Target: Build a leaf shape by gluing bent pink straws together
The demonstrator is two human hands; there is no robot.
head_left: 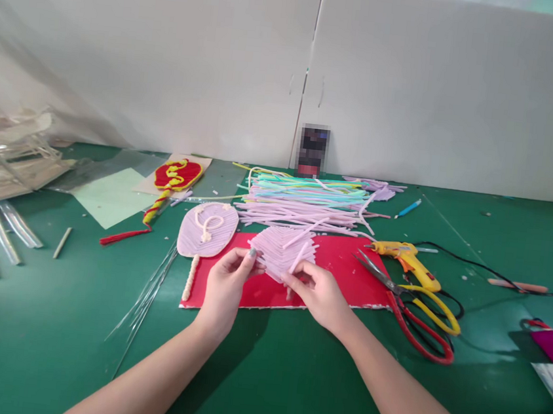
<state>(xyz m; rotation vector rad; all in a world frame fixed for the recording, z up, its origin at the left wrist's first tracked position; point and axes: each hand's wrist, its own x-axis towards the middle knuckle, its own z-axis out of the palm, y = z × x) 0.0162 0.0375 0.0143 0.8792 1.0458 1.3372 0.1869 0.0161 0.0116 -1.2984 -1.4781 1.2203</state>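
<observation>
A lilac leaf-shaped panel of pipe cleaners laid side by side, with jagged edges, is between my two hands over a red board. My left hand pinches the panel's lower left edge between thumb and fingers. At its lower right, my right hand is closed on a short lilac pipe cleaner, which slants up across the panel. Another loose lilac piece lies over the panel's upper part. Left of the panel rests a lilac fan with a cream edge and twisted handle, partly on the board.
Behind the board lies a pile of pastel pipe cleaners. Scissors and a yellow glue gun with its cord are at right. A red-and-yellow fan, thin wires and clear glue sticks lie left.
</observation>
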